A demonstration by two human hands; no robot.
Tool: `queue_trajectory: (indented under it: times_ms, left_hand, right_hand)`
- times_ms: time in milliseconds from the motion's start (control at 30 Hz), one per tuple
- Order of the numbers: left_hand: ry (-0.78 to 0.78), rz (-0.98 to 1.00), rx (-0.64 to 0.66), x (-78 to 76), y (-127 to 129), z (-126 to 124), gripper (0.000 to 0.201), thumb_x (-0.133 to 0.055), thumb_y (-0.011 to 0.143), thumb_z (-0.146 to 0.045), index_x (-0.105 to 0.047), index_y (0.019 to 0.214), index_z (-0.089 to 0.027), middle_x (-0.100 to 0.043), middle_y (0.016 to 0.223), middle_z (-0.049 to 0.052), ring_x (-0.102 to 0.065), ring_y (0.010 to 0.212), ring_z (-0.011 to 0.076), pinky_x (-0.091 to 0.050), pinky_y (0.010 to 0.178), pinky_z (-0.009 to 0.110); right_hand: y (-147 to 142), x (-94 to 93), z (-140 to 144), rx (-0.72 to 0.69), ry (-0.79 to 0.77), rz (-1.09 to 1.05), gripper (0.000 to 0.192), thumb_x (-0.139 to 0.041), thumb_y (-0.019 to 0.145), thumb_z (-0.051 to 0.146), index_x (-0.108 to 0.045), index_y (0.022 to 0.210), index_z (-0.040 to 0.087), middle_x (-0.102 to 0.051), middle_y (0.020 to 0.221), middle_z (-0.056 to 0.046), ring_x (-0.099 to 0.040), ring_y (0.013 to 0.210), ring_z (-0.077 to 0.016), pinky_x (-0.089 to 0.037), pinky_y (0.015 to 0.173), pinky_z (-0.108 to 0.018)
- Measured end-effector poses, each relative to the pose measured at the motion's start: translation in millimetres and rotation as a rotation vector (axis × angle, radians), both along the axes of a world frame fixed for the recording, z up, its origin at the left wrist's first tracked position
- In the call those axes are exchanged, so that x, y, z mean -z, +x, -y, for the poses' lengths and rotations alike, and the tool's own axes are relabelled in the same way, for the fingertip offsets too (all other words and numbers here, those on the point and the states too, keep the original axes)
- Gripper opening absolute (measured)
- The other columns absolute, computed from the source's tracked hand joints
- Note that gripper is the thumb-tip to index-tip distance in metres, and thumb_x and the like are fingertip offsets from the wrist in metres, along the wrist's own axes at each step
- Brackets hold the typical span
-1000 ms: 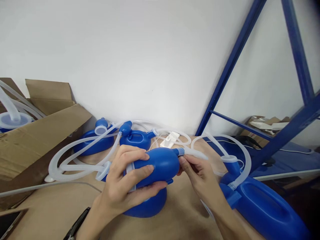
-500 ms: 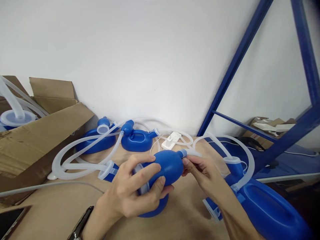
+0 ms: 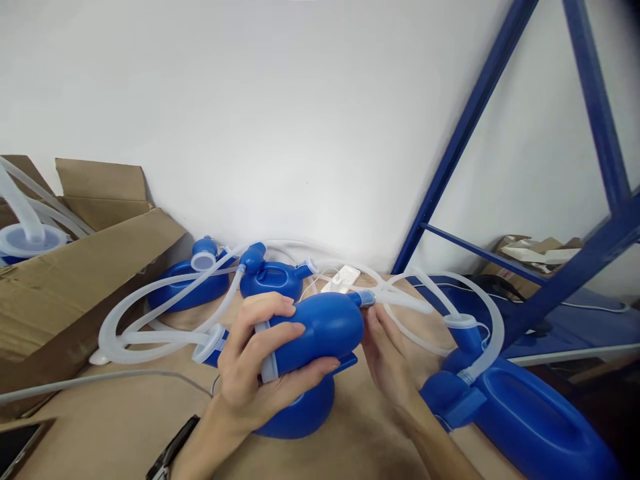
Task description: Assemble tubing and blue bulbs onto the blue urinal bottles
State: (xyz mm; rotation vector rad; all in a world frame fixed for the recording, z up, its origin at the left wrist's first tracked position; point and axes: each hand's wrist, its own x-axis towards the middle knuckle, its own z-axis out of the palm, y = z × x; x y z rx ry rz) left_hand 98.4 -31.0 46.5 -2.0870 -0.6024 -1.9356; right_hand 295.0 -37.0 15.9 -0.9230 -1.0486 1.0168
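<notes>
Since 0.5 s ago the right hand (image 3: 387,353) has slid off the nozzle tip and dropped lower, and the blue bulb (image 3: 315,330) has tipped so its nozzle end sits a bit higher; left hand grip looks unchanged.

All places rel. to the blue bulb, left to right:

Far left: open cardboard box (image 3: 75,267), flaps up, w/ a white-lidded part and pale tubes showing at its far edge. Below that, near bottom left corner, a dark flat object (image 3: 15,447), too cut off to identify.

Left, behind: looped clear corrugated tubing (image 3: 125,313) on the brown tabletop (image 3: 115,420), plus two blue containers (image 3: 190,287) near the wall.

At the bulb: left hand (image 3: 255,380) clamped round its wide end, thumb on top, fingers curled underneath, wrist w/ a dark watch strap (image 3: 173,447). Bulb is held off the table, directly above another blue rounded piece (image 3: 300,413).

Just right: right hand under the bulb's narrow end, fingers bent up toward the nozzle (image 3: 363,298); can't tell if they pinch anything. A clear tube (image 3: 405,303) runs on from the nozzle.

Behind right: small white block (image 3: 343,279) on the table.

Right: large blue jug (image 3: 530,420) w/ tube looped into its neck. Far right: blue steel rack frame (image 3: 585,260).
</notes>
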Motion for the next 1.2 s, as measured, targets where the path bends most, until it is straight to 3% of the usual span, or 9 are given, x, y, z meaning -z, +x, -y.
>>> queue_trajectory:
  times_ms: [133, 200, 300, 433, 600, 800, 1200]
  left_hand:
    - [-0.014, -0.006, 0.009, -1.1, -2, 1, 0.035, -0.085, 0.084, -0.035, -0.062, 0.108, -0.024, -0.066, 0.103, 0.004, -0.071, 0.092, 0.0241, -0.066, 0.082, 0.048]
    - [-0.025, -0.019, 0.008, -1.4, -3, 1, 0.037, -0.086, 0.084, -0.035, -0.061, 0.109, -0.023, -0.066, 0.105, 0.005, -0.071, 0.094, 0.0236, -0.066, 0.084, 0.047]
    - [-0.024, -0.026, 0.014, -1.1, -3, 0, 0.038, -0.087, 0.083, -0.033, -0.061, 0.109, -0.021, -0.066, 0.105, 0.005, -0.071, 0.096, 0.024, -0.066, 0.085, 0.047]
    - [-0.009, -0.019, -0.001, -0.6, -2, 0, 0.035, -0.086, 0.084, -0.033, -0.063, 0.107, -0.021, -0.067, 0.103, 0.005, -0.071, 0.093, 0.0243, -0.065, 0.083, 0.048]
    - [0.0, -0.064, -0.023, -3.1, -5, 0, 0.034, -0.087, 0.083, -0.03, -0.063, 0.104, -0.021, -0.066, 0.105, 0.005, -0.071, 0.095, 0.0244, -0.065, 0.083, 0.046]
    - [0.034, -0.082, -0.006, -3.3, -7, -3, 0.032, -0.086, 0.084, -0.03, -0.063, 0.104, -0.019, -0.065, 0.106, 0.006, -0.07, 0.095, 0.024, -0.065, 0.086, 0.047]
    - [0.061, -0.198, 0.04, 0.6, -12, -9, 0.029, -0.083, 0.087, -0.029, -0.061, 0.103, -0.019, -0.064, 0.104, 0.007, -0.07, 0.096, 0.025, -0.064, 0.081, 0.045]
  right_hand:
    - [2, -4.3, -2, -0.117, 0.011, -0.039, 0.051, -0.064, 0.085, 0.075, -0.064, 0.079, 0.025, -0.067, 0.076, -0.004, -0.064, 0.073, -0.0228, -0.056, 0.069, -0.036]
    - [2, -10.2, -3, -0.217, -0.031, -0.098, 0.055, -0.069, 0.079, 0.077, -0.053, 0.069, 0.025, -0.052, 0.062, 0.001, -0.051, 0.055, -0.0172, -0.049, 0.054, -0.032]
    - [2, -16.7, -1, -0.326, -0.108, -0.182, 0.06, -0.074, 0.075, 0.075, -0.044, 0.065, 0.025, -0.036, 0.054, 0.007, -0.032, 0.045, -0.0111, -0.034, 0.043, -0.026]
    - [3, -21.1, 2, -0.426, -0.164, -0.25, 0.061, -0.078, 0.078, 0.068, -0.04, 0.063, 0.023, -0.028, 0.05, 0.01, -0.022, 0.044, -0.0081, -0.021, 0.043, -0.022]
    - [7, -25.7, 4, -0.484, -0.206, -0.227, 0.059, -0.081, 0.077, 0.067, -0.043, 0.069, 0.022, -0.031, 0.055, 0.009, -0.023, 0.046, -0.0071, -0.018, 0.046, -0.022]
    - [8, -24.7, 1, -0.429, -0.172, -0.146, 0.056, -0.08, 0.079, 0.067, -0.047, 0.071, 0.021, -0.037, 0.06, 0.008, -0.026, 0.049, -0.0072, -0.018, 0.049, -0.025]
    - [20, -26.5, -2, -0.419, -0.162, 0.037, 0.059, -0.081, 0.079, 0.064, -0.046, 0.064, 0.02, -0.031, 0.057, 0.008, -0.024, 0.05, -0.0065, -0.013, 0.047, -0.027]
